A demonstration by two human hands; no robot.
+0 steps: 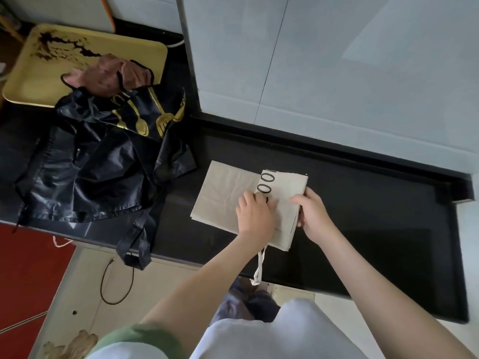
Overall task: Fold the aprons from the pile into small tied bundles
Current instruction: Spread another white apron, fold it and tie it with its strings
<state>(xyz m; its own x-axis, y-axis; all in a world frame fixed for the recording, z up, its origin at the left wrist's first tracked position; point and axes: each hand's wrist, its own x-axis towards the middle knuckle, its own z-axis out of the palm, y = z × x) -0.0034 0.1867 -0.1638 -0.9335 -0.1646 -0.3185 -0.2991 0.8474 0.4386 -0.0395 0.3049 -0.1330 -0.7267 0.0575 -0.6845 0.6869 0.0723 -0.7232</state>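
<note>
A beige apron (225, 193) lies folded into a flat rectangle on the black counter (363, 203). Its right part is folded over and shows black printed ovals. My left hand (255, 213) presses flat on the fold near those ovals. My right hand (312, 213) grips the apron's right edge, thumb on top and fingers underneath. A beige strap (259, 268) hangs from the apron over the counter's front edge. A pile of black aprons (103, 161) with gold cutlery print lies to the left.
Another person's hand (103, 76) holds a black strap at the top of the black pile. A yellow tray (39, 68) with dark stains sits at the far left. A pale wall rises behind the counter. A black cord (116, 281) loops on the floor.
</note>
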